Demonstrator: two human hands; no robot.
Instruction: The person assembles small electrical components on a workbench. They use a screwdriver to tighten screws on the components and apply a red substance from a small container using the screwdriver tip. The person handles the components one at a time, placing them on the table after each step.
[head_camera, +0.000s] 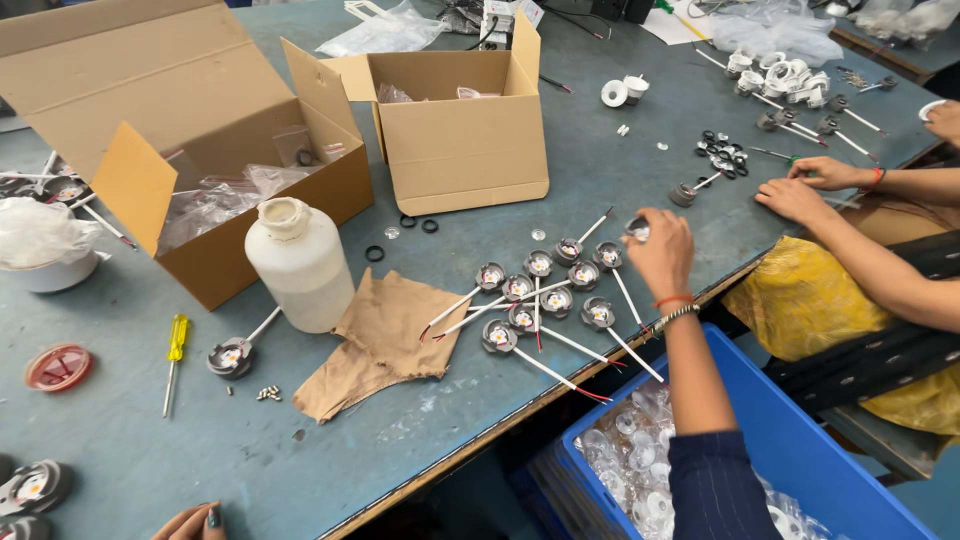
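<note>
Right hand (660, 250) pinches a small clear lens (637, 230) in its fingers, just above the wired lamp heads (540, 295); left hand (195, 523) barely shows, fingers unreadable.

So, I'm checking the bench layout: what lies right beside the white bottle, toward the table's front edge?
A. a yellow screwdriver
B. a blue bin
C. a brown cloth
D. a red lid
C: the crumpled brown cloth lies right against the white bottle, on the table.
</note>
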